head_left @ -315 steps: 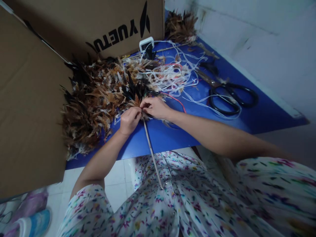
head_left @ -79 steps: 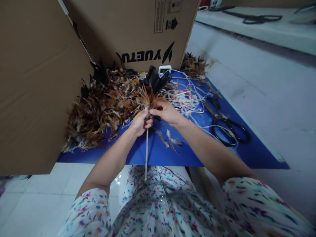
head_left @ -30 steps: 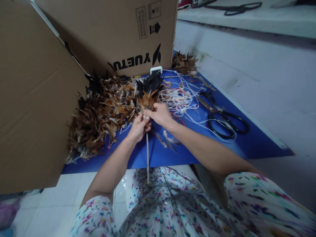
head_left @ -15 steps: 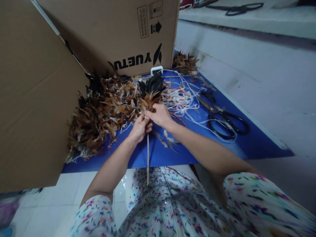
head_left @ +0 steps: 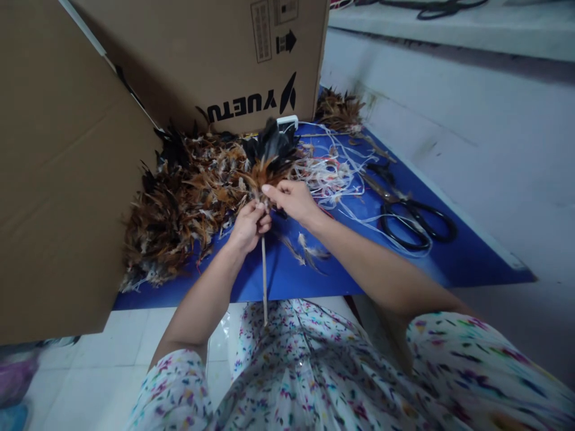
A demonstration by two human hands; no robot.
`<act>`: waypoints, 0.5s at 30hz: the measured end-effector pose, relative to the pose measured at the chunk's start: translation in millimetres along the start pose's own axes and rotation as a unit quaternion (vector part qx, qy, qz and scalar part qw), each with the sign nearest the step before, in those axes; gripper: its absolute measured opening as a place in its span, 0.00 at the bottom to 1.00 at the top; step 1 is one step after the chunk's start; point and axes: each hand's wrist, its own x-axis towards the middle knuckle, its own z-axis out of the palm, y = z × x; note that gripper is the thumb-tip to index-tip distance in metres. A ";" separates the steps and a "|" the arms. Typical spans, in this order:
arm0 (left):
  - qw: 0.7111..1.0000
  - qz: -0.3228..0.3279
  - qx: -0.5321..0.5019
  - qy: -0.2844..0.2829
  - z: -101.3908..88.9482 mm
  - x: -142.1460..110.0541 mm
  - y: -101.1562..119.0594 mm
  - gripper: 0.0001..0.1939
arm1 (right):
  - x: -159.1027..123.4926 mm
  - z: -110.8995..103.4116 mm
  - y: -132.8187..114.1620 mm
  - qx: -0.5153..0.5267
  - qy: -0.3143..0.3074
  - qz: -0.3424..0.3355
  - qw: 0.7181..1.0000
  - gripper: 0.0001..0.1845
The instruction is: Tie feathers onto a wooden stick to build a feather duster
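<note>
A feather duster (head_left: 273, 146) has black feathers at its tip, brown ones below, and a thin stick (head_left: 265, 275) pointing down toward my lap. My left hand (head_left: 250, 226) is closed around the stick just under the feathers. At the feathers' base, my right hand (head_left: 291, 200) has its thumb laid against the brown feathers, with fingers curled behind and partly hidden. A large heap of brown and black feathers (head_left: 179, 203) lies to the left. White plastic strings (head_left: 332, 176) are tangled just beyond my right hand.
Black-handled scissors (head_left: 406, 218) lie on the blue tabletop (head_left: 359, 263) at right. Tall cardboard boxes (head_left: 188, 60) stand behind and at left. Another feather bunch (head_left: 339, 111) sits at the back, near the wall. Loose feathers (head_left: 308, 251) lie near the front. More scissors rest on a ledge (head_left: 516, 27).
The duster and my left hand have shifted slightly left, and the stick leans a little. My right thumb has moved up from the left fingers onto the feather base. The view has tilted slightly.
</note>
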 end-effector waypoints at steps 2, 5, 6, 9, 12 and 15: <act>0.999 0.029 -0.018 0.011 -4.4 0.8 10.6 0.09 | 2.9 -3.1 1.8 0.032 0.008 -0.003 0.999 0.26; 0.997 0.055 -0.049 0.026 -10.1 0.2 32.0 0.06 | 6.6 -4.8 6.8 0.032 0.005 0.014 0.999 0.19; 0.996 0.062 -0.058 0.029 -11.4 -0.5 39.5 0.04 | 7.7 -4.4 8.9 0.018 -0.001 0.019 1.000 0.17; 0.993 0.077 -0.072 0.053 -14.3 -2.5 59.3 0.04 | 11.2 -1.0 15.2 -0.050 -0.038 0.009 0.998 0.09; 0.993 0.071 -0.074 0.054 -18.1 -3.0 70.8 0.06 | 15.8 4.9 18.4 -0.142 -0.086 -0.012 0.986 0.04; 0.994 0.060 -0.079 0.045 -26.1 -1.8 74.5 0.07 | 20.8 13.7 17.5 -0.227 -0.130 -0.046 0.964 0.09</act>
